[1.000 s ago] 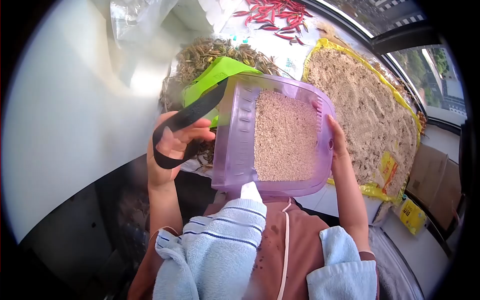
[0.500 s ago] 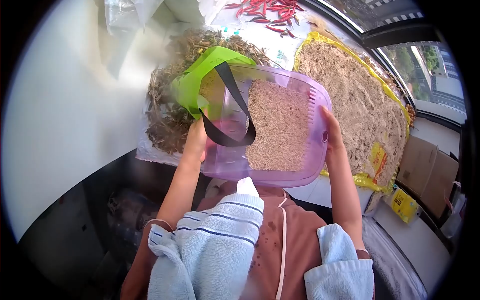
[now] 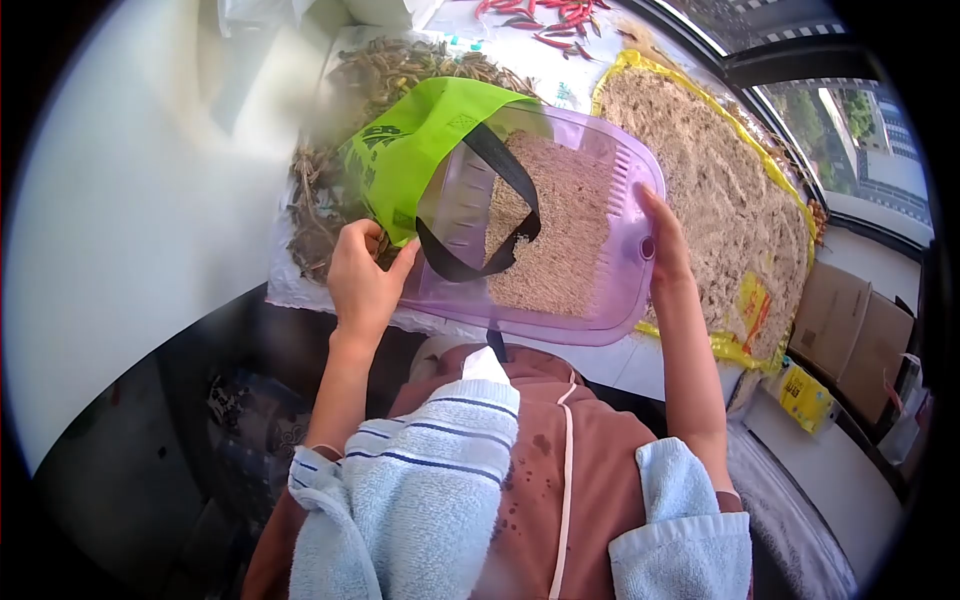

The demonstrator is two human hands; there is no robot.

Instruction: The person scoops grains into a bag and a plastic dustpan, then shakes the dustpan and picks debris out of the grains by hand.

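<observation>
A purple translucent plastic tub (image 3: 628, 240) with pale grain (image 3: 555, 225) in it is held in front of me, over my lap. My right hand (image 3: 665, 237) grips its right end, thumb over the rim beside a round hole. A bright green bag (image 3: 425, 135) covers the tub's left end, and its black strap handle (image 3: 530, 205) loops over the grain. My left hand (image 3: 368, 280) pinches the bag's lower edge between thumb and fingers, near the tub's left corner. The bag's inside is mostly hidden from me.
Dried brown pods or stalks (image 3: 320, 230) lie on a white sheet at left. Red chillies (image 3: 565, 18) are at the back. A yellow-edged sack (image 3: 710, 180) spread with grain lies by the window at right. A cardboard box (image 3: 850, 320) stands beside it.
My left hand has come out from beside the tub's left end to pinch the bag's edge. The bag covers more of that end now, and the tub sits slightly higher in view.
</observation>
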